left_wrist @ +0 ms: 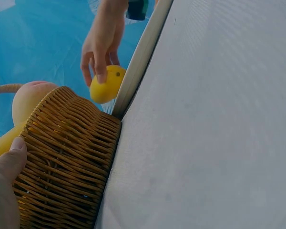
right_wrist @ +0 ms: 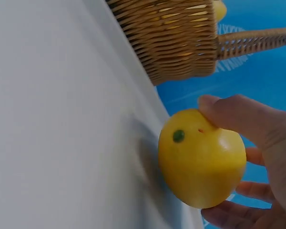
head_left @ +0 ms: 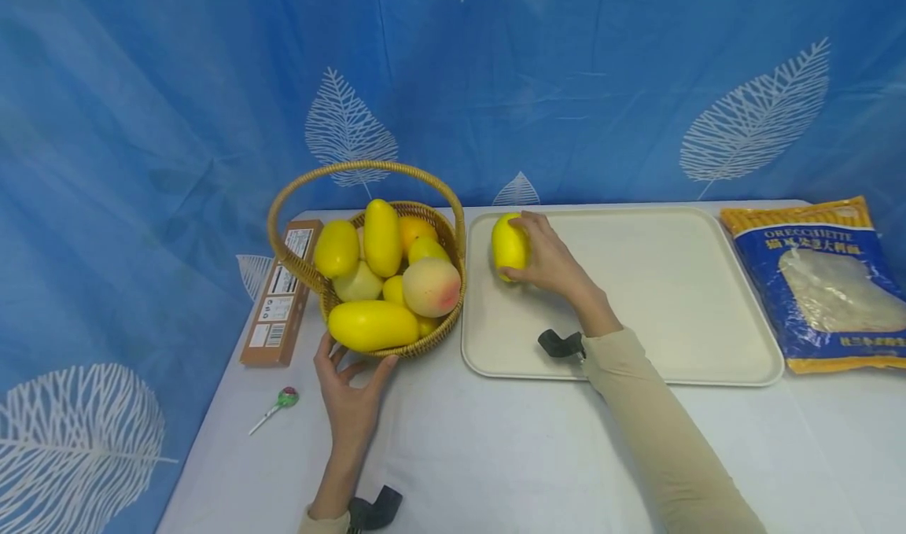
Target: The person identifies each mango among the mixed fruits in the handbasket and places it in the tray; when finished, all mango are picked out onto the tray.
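Note:
Over the left part of the cream tray (head_left: 637,298), my right hand (head_left: 548,255) grips a yellow mango (head_left: 510,247) between thumb and fingers. The right wrist view shows this mango (right_wrist: 200,157) with a dark green spot on its end, close to the tray surface; whether it touches is unclear. My left hand (head_left: 350,400) rests against the front wall of a wicker basket (head_left: 425,345), fingers spread, with its thumb (left_wrist: 12,160) along the outer wall near the rim. In the basket lie several yellow fruits (head_left: 375,325), a peach (head_left: 430,286) and an orange (head_left: 414,231).
A tall arched handle (head_left: 368,166) rises over the basket. Left of it lies a brown box (head_left: 279,298), with a lollipop (head_left: 286,397) in front. A blue and yellow bag of orecchiette (head_left: 821,282) lies right of the tray. A blue leaf-patterned curtain (head_left: 566,86) hangs behind the table.

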Tool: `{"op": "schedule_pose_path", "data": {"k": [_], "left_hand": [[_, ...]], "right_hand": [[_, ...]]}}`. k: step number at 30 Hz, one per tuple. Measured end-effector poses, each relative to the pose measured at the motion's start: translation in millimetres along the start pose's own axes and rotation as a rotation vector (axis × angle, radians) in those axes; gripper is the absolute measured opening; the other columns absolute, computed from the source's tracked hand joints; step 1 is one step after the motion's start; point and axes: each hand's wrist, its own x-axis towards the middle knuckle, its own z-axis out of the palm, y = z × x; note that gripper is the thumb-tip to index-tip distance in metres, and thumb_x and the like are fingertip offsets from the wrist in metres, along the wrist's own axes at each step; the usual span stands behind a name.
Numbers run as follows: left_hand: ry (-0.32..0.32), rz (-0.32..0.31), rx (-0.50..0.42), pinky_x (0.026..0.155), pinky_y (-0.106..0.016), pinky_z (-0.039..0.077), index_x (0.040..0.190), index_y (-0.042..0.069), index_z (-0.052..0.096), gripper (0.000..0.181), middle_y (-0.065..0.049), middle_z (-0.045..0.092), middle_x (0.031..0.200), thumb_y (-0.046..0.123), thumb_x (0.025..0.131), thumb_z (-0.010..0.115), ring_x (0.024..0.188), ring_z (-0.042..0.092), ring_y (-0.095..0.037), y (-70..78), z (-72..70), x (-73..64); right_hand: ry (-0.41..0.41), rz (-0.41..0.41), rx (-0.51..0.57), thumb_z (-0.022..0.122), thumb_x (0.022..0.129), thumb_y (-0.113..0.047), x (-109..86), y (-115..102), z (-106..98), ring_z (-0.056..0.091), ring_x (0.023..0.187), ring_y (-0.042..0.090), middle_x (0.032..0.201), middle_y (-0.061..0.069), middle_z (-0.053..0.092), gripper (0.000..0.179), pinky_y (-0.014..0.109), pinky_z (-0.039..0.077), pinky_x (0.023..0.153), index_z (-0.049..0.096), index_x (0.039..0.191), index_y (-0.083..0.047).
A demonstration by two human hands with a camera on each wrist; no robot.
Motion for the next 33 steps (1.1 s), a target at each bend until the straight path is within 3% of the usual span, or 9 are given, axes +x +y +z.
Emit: {"op": "schedule_pose_path", "data": {"k": [11, 33], "left_hand": [[-0.008, -0.019, -0.002, 0.097, -0.047, 0.043, 0.151, 0.005, 0.022, 0.090, -0.015, 0.028, 0.151, 0.005, 0.081, 0.078, 0.131, 0.038, -0.025, -0.1, -0.6, -0.7], [-0.007, -0.011, 0.012, 0.095, -0.044, 0.045, 0.151, 0.004, 0.023, 0.089, -0.015, 0.029, 0.151, 0.006, 0.081, 0.078, 0.130, 0.040, -0.025, 1.5, -0.9, -0.5]], "right_hand": [[0.000, 0.006, 0.018, 0.077, 0.084, -0.033, 0.2, 9, 8, 0.029, 0.143, 0.041, 0.157, 0.021, 0.026, 0.081, 0.057, 0.029, 0.116, 0.038, 0.150, -0.009], [0.002, 0.001, -0.006, 0.074, 0.086, -0.041, 1.3, 10, 12, 0.027, 0.144, 0.042, 0.157, 0.022, 0.026, 0.079, 0.058, 0.026, 0.117, 0.038, 0.150, -0.011]]}}
